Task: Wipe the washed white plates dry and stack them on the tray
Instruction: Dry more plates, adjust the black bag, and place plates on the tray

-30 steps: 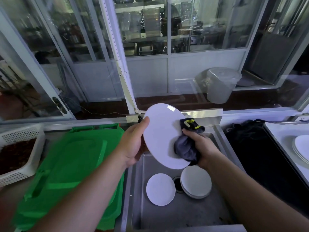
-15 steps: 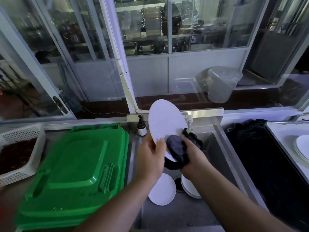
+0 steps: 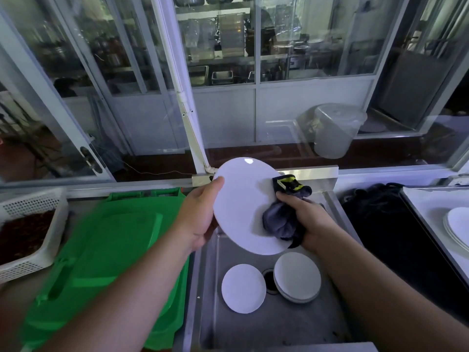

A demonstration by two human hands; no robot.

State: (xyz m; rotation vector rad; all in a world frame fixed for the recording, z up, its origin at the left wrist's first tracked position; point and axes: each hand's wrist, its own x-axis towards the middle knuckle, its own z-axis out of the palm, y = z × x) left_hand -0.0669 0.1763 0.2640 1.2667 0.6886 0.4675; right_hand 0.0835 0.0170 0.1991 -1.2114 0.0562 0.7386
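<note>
My left hand point(image 3: 196, 219) grips the left rim of a white plate point(image 3: 241, 204), held tilted over the steel sink point(image 3: 253, 326), thumb on its face. My right hand point(image 3: 308, 219) holds a bunched dark grey cloth point(image 3: 280, 222) pressed against the plate's right side. Down in the sink lie a single white plate point(image 3: 243, 288) and a small stack of plates point(image 3: 297, 279) beside the drain. At the far right, a white tray point(image 3: 429, 207) carries a stack of white plates point(image 3: 456, 224), partly cut off by the frame edge.
A green plastic lid point(image 3: 106, 262) covers the counter left of the sink. A white basket point(image 3: 30, 235) with dark contents stands at far left. Black fabric point(image 3: 380, 212) fills the space between sink and tray. Glass panels rise behind the sink.
The plate has turned from nearly edge-on to face me more fully. My left hand shifted to the left rim, and the cloth moved to the plate's right side.
</note>
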